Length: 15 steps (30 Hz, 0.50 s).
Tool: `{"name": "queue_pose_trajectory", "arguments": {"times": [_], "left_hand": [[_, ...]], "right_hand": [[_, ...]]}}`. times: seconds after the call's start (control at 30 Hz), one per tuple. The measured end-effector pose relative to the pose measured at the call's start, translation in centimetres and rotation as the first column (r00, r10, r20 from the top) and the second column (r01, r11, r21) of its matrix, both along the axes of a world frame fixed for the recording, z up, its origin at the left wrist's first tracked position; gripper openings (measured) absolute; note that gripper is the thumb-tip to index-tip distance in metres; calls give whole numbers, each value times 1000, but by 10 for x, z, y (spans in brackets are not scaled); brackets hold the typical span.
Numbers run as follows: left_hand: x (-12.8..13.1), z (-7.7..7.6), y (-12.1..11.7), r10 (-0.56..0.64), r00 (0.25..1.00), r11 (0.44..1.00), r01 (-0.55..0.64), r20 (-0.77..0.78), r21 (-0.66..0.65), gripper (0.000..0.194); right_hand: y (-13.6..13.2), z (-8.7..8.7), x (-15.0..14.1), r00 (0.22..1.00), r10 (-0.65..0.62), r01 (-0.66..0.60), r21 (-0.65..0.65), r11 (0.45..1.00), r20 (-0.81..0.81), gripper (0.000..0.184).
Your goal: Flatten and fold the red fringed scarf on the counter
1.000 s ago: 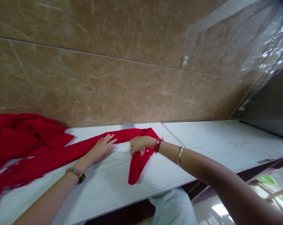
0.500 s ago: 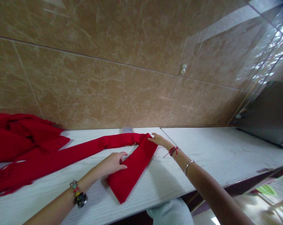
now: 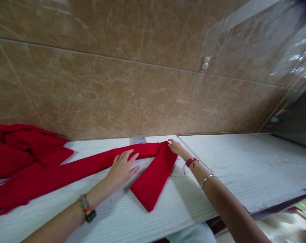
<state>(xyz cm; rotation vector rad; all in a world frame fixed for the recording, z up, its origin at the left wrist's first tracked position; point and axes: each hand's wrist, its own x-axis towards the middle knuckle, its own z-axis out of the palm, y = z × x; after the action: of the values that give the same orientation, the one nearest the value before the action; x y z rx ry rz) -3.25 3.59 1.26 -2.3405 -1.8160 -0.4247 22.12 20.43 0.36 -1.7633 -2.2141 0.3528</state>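
Note:
A long red scarf (image 3: 74, 172) runs along the white tabletop, its fringed end at the left. At its right end it turns at a sharp fold, and a wide folded flap (image 3: 155, 182) slants back toward me. My left hand (image 3: 122, 167) has its fingers apart, the fingertips over the scarf's strip left of the fold and the thumb over bare tabletop. At the folded corner, my right hand (image 3: 175, 147) pinches the cloth between thumb and fingers.
Another heap of red fringed cloth (image 3: 23, 148) lies at the far left. A small clear box (image 3: 139, 139) sits against the brown marbled wall (image 3: 112, 98). The white tabletop (image 3: 239, 165) extends right toward a dark grey object (image 3: 294, 118). My knee shows below the front edge.
My left hand has moved from the flap's edge up to the scarf's strip. The flap and fold have shifted right, with my right hand at the corner. The view has turned slightly.

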Motion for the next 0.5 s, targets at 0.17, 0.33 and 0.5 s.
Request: {"name": "queue_pose_trajectory", "arguments": {"times": [0.17, 0.33, 0.5], "left_hand": [[-53, -20, -9, 0, 998, 987, -10, -68, -158, 56], [-86, -21, -26, -97, 989, 991, 85, -115, -100, 55], [-116, -8, -40, 117, 984, 991, -106, -136, 86, 62]], "right_hand": [[8, -4, 1, 998, 9, -12, 54, 998, 54, 43], [11, 0, 24, 995, 47, -50, 23, 998, 93, 31], [-10, 7, 14, 991, 36, -60, 189, 980, 128, 40]]}}
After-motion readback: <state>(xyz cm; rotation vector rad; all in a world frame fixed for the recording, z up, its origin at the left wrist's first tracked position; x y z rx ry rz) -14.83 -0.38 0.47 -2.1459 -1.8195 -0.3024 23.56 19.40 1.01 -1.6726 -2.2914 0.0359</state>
